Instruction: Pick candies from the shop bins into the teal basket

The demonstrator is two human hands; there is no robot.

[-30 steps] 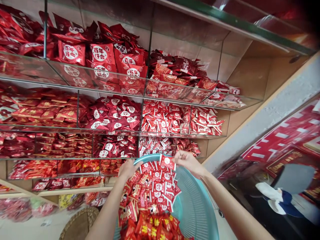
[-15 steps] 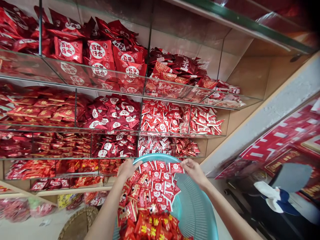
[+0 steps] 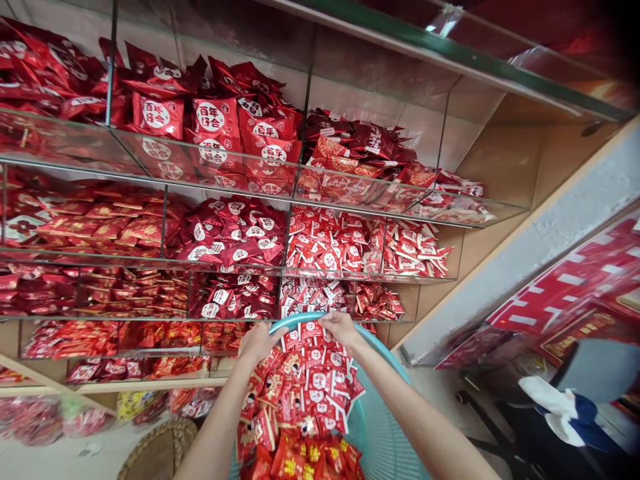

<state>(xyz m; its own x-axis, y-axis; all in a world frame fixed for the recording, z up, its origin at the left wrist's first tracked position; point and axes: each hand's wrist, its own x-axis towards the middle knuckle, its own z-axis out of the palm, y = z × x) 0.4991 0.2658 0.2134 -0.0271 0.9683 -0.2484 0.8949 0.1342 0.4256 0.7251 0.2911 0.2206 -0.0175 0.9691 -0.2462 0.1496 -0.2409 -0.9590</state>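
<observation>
Basket [image 3: 379, 433] smooth plastic; packets [image 3: 320, 380] glossy film; upper shelf [image 3: 430, 47] glass; wall [image 3: 570, 217] rough, matt.

Teal basket [image 3: 377, 437]: red-and-white packets [image 3: 320, 380], far rim down left half; yellow-lettered red packets [image 3: 310, 460], toward near edge | glass shelves [image 3: 507, 212]: red packet heaps [image 3: 215, 120], behind front edges

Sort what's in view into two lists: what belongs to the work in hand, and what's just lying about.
In hand:
- teal basket, left hand gripping its rim
- red packets inside, right hand over them
- similar shelved packets, seemingly

Lying about, apparently:
- round woven-edged item
- white-and-navy item
- bagged goods, lower left
</observation>
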